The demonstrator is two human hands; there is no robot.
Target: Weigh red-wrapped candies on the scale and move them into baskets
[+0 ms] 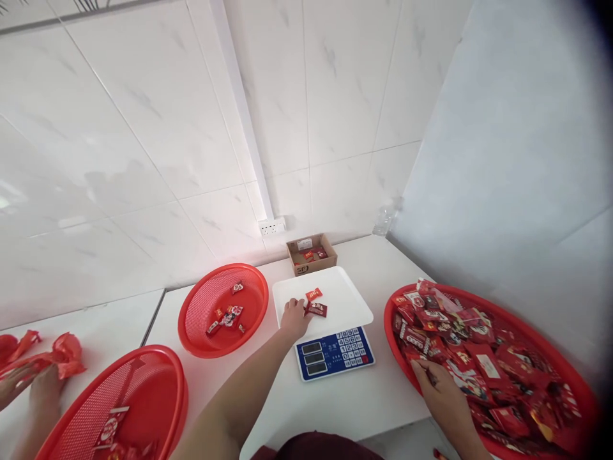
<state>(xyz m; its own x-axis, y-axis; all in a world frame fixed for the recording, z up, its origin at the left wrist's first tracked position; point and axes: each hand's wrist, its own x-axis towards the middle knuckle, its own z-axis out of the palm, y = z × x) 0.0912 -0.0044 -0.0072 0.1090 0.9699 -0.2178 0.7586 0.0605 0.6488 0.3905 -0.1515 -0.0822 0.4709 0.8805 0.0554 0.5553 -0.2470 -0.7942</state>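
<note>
Well, rightmost red basket (389, 317), heaped packets (488, 364); cardboard box (320, 263), some inside

we look from the person's head, forward and down, close over the table (282, 409): left hand (294, 317) at lower middle, right hand (443, 393) at lower right, tiled wall (345, 89) across the upper half.
</note>
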